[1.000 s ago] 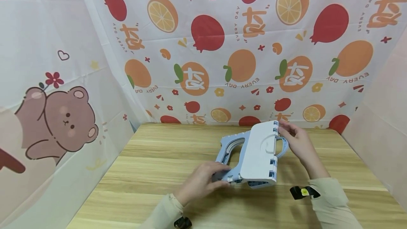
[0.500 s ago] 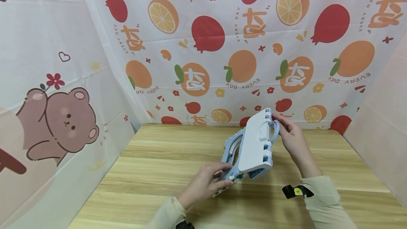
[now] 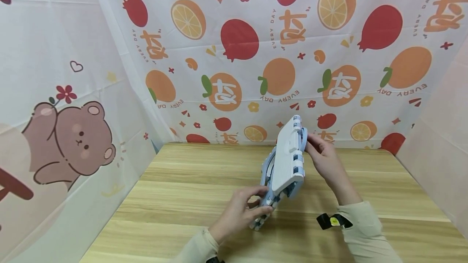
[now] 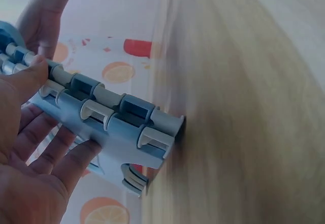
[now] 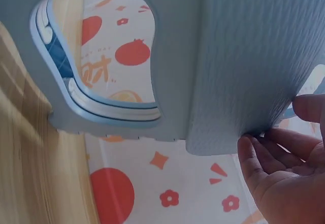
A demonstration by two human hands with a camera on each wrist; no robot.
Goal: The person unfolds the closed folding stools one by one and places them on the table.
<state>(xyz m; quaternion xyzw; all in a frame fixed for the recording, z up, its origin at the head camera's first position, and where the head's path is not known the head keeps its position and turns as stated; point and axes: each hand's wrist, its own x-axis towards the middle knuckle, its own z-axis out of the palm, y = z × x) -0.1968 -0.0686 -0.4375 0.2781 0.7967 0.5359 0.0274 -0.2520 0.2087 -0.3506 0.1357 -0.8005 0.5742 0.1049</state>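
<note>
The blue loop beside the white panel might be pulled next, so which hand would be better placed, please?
Probably the right hand: it is close beside the blue loop, while the left hand pinches the white-and-blue plastic piece near its lower end, farther from the loop.

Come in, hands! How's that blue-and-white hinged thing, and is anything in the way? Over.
Left hand grips near end, right hand grips far edge. Blue-and-white hinged piece tilted over wooden tabletop. No obstruction seen.
</note>
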